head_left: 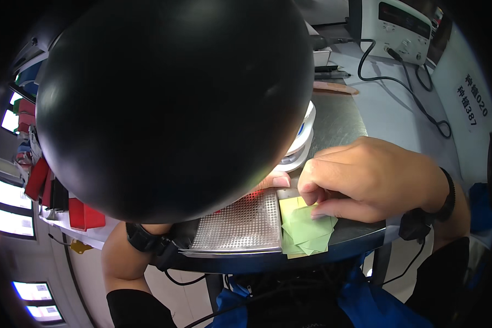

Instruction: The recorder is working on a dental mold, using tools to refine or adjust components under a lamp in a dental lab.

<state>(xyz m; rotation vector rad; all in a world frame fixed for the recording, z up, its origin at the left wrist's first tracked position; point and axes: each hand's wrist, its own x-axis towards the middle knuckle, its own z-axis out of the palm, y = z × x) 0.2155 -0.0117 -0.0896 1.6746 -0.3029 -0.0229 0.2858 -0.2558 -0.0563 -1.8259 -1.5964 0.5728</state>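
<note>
My right hand [363, 177] is at the right of the work area, with its fingers curled and thumb and forefinger pinched. Whether it holds something small I cannot make out. Its thumb is over a loose stack of light green paper slips [310, 228] at the bench edge. Most of my left hand [274, 181] is hidden behind a large black dome [175, 104]; a fingertip shows at the far edge of a perforated metal plate [240, 225]. Small red spots show on that plate. A white rounded object [299, 150] sits just beyond the fingertip, partly covered.
The black dome blocks much of the view. At the far right stands a white bench instrument [402, 33] with a black cable [388, 80]. Pen-like tools [333, 75] lie near it. Red bins [85, 215] stand at the left; a white panel [467, 104] rises at the right.
</note>
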